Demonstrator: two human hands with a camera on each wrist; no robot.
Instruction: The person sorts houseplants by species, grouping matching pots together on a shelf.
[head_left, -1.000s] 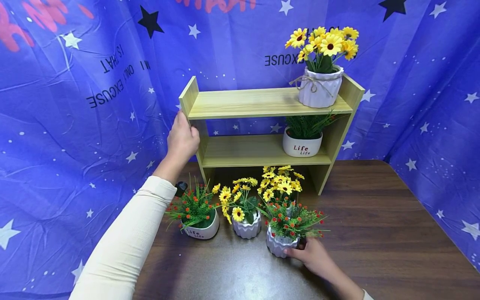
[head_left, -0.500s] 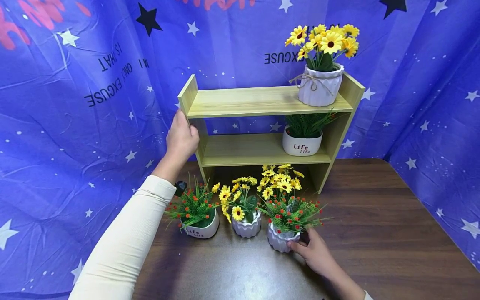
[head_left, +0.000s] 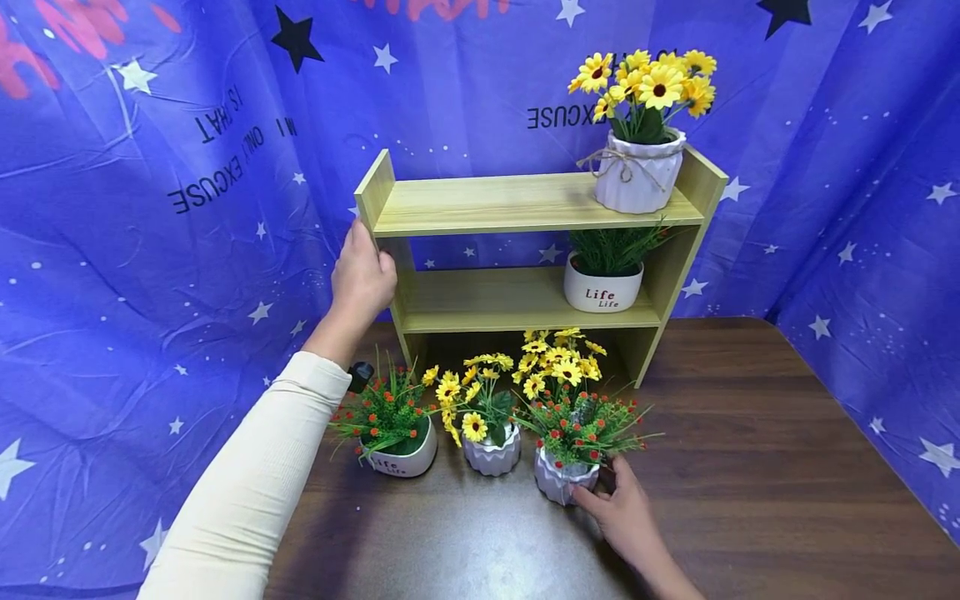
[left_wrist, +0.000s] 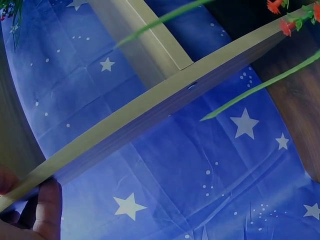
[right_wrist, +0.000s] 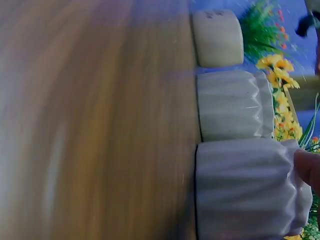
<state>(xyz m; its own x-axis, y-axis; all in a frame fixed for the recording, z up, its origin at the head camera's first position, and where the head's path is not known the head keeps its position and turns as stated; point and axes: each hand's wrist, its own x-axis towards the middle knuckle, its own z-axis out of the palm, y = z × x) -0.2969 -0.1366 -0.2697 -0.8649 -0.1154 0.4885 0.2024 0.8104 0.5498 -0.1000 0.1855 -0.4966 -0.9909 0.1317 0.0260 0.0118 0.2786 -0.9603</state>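
Observation:
My left hand [head_left: 362, 279] grips the left side panel of a light wooden shelf [head_left: 480, 204]; the left wrist view shows its thumb and fingers at the edge of that panel [left_wrist: 140, 102]. My right hand [head_left: 628, 508] holds a white fluted flowerpot [head_left: 562, 486] with red-flowered greenery [head_left: 581, 427], thumb at the rim. In the right wrist view this flowerpot [right_wrist: 240, 190] sits upright on the table. Close behind it stands a pot of yellow daisies [head_left: 558, 362], its container mostly hidden. Left of it are another daisy pot [head_left: 491, 454] and an oval "Life" pot [head_left: 405, 458] with red-flowered grass.
On the shelf's top board, at right, stands a white pot of yellow flowers [head_left: 637, 179] tied with twine. Below it, on the middle board, is a "Life" planter [head_left: 602, 287] of greenery. A blue starry curtain [head_left: 150, 292] surrounds the brown wooden table [head_left: 765, 467].
Over the first half second, the flowerpot in my right hand shifted slightly back, toward the shelf. Since then it has stayed put, while my right wrist has turned a little. My left hand keeps its grip.

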